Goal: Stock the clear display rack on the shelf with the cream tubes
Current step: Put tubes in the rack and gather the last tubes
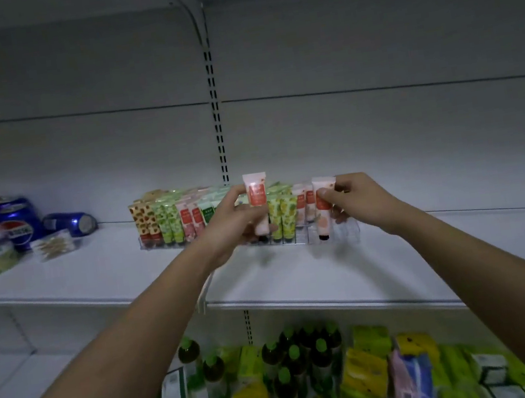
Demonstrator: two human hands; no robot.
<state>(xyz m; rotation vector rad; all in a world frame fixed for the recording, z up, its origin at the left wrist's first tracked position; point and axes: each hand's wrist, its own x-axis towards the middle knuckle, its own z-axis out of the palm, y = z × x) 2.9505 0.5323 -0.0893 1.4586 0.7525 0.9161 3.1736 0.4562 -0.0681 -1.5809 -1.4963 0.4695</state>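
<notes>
The left hand [235, 218] perhaps hides the clear rack's [343, 233] middle.

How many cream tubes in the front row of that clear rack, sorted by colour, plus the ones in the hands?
Front row of the clear rack:
Yellow-and-brown tubes: 2
Green tubes: 4
Pink tubes: 4
White-and-green tube: 1
Pink tube in left hand: 1
Pink tube in right hand: 1
Total: 13

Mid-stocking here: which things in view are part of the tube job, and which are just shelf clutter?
Job:
- clear display rack
- pink tube held by left hand
- second pink tube held by right hand, cap down at the rack's right end
- tubes already racked

Lying about:
- blue soda cans
- green-capped bottles
- yellow-green packets
</notes>
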